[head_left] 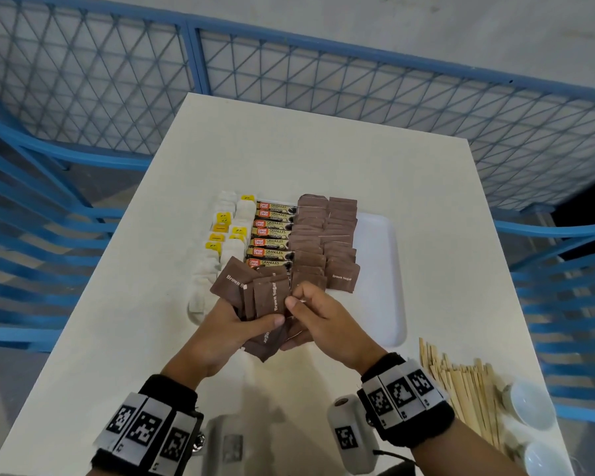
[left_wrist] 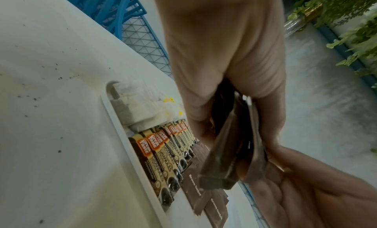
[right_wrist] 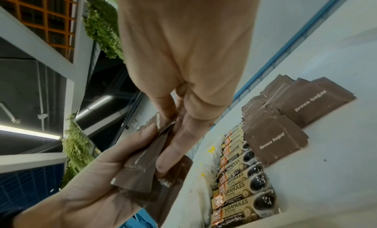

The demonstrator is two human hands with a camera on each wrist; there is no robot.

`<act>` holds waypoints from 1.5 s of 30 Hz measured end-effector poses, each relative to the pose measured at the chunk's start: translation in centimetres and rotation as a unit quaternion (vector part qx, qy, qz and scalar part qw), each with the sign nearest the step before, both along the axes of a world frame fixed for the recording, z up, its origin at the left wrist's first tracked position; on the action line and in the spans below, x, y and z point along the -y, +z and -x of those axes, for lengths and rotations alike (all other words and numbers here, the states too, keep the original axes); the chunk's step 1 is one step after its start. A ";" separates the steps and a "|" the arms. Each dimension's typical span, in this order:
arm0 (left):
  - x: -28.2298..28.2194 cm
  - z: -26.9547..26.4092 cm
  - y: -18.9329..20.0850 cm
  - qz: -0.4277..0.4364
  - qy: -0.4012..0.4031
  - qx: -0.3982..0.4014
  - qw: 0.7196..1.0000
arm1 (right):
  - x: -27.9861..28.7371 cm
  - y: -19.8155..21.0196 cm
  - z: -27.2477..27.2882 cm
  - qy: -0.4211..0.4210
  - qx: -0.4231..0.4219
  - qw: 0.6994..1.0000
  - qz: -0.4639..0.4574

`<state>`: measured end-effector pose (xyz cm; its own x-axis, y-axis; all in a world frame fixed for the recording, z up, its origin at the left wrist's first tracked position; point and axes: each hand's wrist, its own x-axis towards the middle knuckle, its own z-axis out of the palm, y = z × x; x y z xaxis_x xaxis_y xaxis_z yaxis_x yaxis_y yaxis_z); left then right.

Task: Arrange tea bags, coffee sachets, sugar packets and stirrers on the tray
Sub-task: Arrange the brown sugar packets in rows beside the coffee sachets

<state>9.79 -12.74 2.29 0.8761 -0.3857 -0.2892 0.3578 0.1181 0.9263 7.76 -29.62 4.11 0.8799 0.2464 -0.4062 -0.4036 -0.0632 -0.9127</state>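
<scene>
Both hands' fingers gripping "Brown Sugar" packets [head_left: 265,297], tray [head_left: 378,269] rows of "Great Taste Granules" sachets [head_left: 270,231]

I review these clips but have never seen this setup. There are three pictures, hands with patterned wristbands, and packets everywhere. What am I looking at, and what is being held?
No machine: a person works bare-handed. The wide picture comes from a head camera; the other two from cameras on each wrist. The left hand grips a bunch of brown sugar packets, and the right hand pinches one of them. On the white tray lie tea bags, coffee sachets and more sugar in rows. Wooden stirrers wait on the table beside white cups.
</scene>
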 end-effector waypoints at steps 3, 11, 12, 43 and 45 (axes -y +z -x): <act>-0.1 0.0 0.1 0.006 0.000 -0.005 1.000 | -0.1 0.1 0.2 -0.007 -0.018 1.000 -0.018; -0.1 0.1 -0.2 0.033 0.038 -0.032 0.998 | 0.0 0.4 0.6 -0.053 -0.066 0.990 -0.111; -0.1 0.1 -0.2 0.038 0.043 -0.032 0.998 | 0.1 0.5 0.6 -0.056 -0.068 0.989 -0.116; -1.5 0.3 -0.5 0.063 0.075 -0.071 0.993 | 9.1 -2.6 -1.2 -0.193 -0.003 0.981 0.033; -1.4 0.3 -0.5 0.055 0.073 -0.072 0.993 | 9.5 -3.6 -1.8 -0.170 0.004 0.972 0.164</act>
<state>9.50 -11.33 1.76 0.8779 -0.2933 -0.3784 0.4569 0.2772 0.8452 9.55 -39.16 0.53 0.8911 -0.2002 -0.4073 -0.4456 -0.2161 -0.8688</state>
